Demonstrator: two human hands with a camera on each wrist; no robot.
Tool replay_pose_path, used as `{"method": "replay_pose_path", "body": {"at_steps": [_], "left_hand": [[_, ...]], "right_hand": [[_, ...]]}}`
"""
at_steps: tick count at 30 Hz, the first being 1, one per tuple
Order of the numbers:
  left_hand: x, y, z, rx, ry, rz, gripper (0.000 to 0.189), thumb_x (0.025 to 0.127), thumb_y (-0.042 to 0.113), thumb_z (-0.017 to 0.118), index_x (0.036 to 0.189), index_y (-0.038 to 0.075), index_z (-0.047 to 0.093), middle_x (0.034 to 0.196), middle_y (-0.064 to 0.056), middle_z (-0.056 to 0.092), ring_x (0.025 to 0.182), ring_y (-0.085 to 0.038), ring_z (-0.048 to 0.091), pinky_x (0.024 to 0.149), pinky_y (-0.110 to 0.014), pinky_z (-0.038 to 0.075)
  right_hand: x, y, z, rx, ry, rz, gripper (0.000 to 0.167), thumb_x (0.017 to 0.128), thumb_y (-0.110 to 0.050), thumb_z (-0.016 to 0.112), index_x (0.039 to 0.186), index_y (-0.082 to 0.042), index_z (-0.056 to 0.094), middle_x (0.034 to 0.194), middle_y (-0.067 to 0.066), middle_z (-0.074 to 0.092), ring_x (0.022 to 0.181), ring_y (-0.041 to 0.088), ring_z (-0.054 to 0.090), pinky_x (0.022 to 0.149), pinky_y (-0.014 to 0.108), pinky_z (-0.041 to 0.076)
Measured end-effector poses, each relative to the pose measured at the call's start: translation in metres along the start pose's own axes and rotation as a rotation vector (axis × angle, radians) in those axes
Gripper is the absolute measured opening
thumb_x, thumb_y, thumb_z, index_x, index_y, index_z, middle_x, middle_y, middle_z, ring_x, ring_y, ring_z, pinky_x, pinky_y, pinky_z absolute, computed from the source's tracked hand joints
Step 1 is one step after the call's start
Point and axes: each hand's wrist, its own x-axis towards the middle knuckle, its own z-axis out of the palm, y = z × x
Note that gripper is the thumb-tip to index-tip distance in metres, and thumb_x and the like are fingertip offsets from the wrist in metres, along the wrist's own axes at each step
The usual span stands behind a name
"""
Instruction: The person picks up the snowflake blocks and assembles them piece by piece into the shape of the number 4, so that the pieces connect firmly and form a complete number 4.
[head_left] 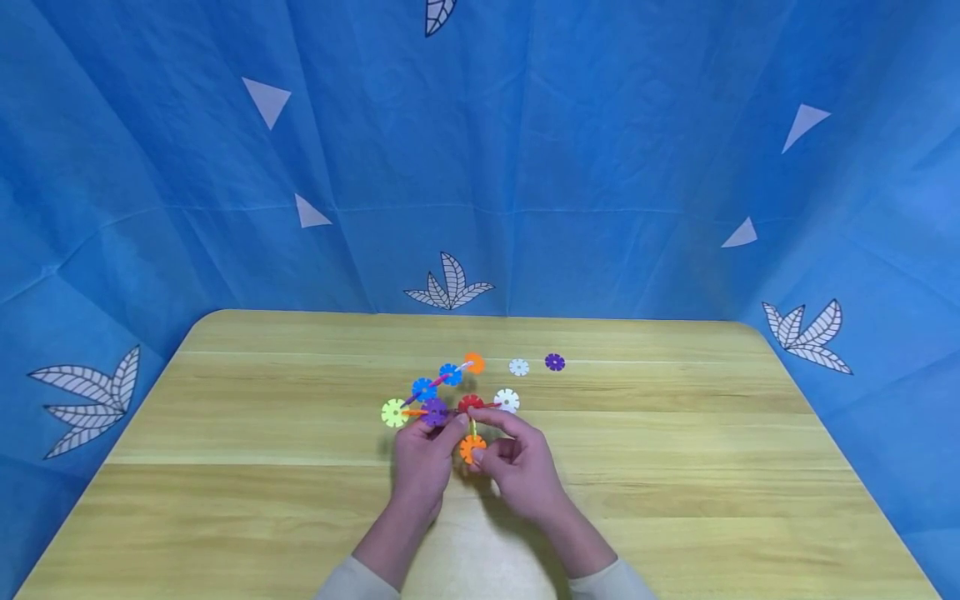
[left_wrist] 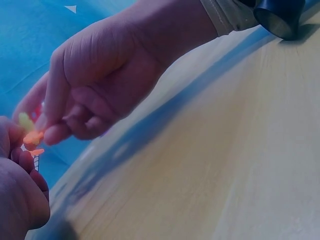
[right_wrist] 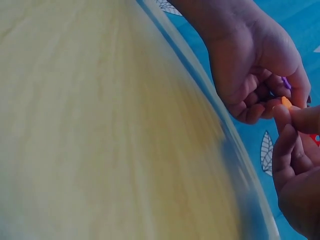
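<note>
A chain of toothed plastic snowflake discs is held over the table. My left hand (head_left: pixel 423 462) grips it near a purple disc (head_left: pixel 432 412) and a red disc (head_left: pixel 471 405); its fingertips are partly hidden. My right hand (head_left: pixel 525 471) pinches an orange disc (head_left: pixel 472 449) at the near end, with its index finger reaching to the red disc. A yellow disc (head_left: pixel 473 427), seen edge-on, sits between the red and orange ones. A white disc (head_left: pixel 507 401) joins on the right. Leftward are a lime disc (head_left: pixel 394 413) and a blue disc (head_left: pixel 424 389).
Further along the chain come another blue disc (head_left: pixel 450 374) and a far orange disc (head_left: pixel 474 362). A loose pale disc (head_left: pixel 519 367) and a loose dark purple disc (head_left: pixel 555 362) lie behind on the wooden table (head_left: pixel 712 467). A blue curtain (head_left: pixel 600 167) hangs behind the table.
</note>
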Motion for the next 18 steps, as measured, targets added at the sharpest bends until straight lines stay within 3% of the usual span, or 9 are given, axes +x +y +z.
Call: {"method": "replay_pose_path", "body": {"at_steps": [2,6,9,12,18], "left_hand": [[-0.0006,-0.0004,-0.0005,0.006,-0.001,-0.001,0.014,0.086,0.012,0.078,0.093,0.001,0.074,0.088,-0.012,0.067,0.075,-0.02,0.056,0.065,-0.028,0.053],[-0.0011,-0.0022,-0.0005,0.016,-0.004,0.015,0.011,0.087,0.012,0.078,0.094,0.004,0.076,0.089,-0.012,0.069,0.075,-0.02,0.057,0.065,-0.029,0.053],[-0.0007,-0.0035,0.0003,0.021,-0.002,0.033,0.012,0.087,0.012,0.078,0.093,0.002,0.076,0.088,-0.011,0.069,0.073,-0.02,0.057,0.063,-0.029,0.052],[-0.0008,-0.0039,0.0014,0.026,0.0,0.04,0.013,0.086,0.011,0.078,0.092,-0.001,0.075,0.086,-0.011,0.068,0.072,-0.019,0.056,0.062,-0.029,0.052],[-0.0016,-0.0042,0.0034,0.047,0.015,0.035,0.015,0.086,0.011,0.078,0.09,-0.003,0.073,0.083,-0.01,0.067,0.071,-0.019,0.054,0.059,-0.027,0.05]], "right_hand": [[0.0002,0.0008,-0.0005,0.007,-0.005,-0.003,0.053,0.083,0.02,0.063,0.131,-0.002,0.061,0.102,0.029,0.062,0.058,0.02,0.059,0.05,0.02,0.047],[0.0,0.0016,-0.0013,0.003,-0.002,0.002,0.053,0.082,0.02,0.064,0.131,-0.002,0.062,0.092,0.03,0.064,0.059,0.022,0.061,0.048,0.02,0.047],[0.0001,0.0015,-0.0012,-0.008,0.009,0.007,0.054,0.082,0.021,0.063,0.13,-0.002,0.063,0.097,0.028,0.066,0.058,0.023,0.061,0.047,0.019,0.045],[0.0003,0.0007,-0.0009,-0.02,0.024,0.008,0.054,0.08,0.022,0.063,0.129,-0.002,0.064,0.112,0.024,0.066,0.057,0.022,0.061,0.047,0.018,0.044],[0.0005,-0.0008,-0.0004,-0.051,0.06,0.008,0.052,0.079,0.023,0.064,0.126,-0.001,0.066,0.108,0.021,0.069,0.054,0.017,0.057,0.046,0.018,0.043]]}}
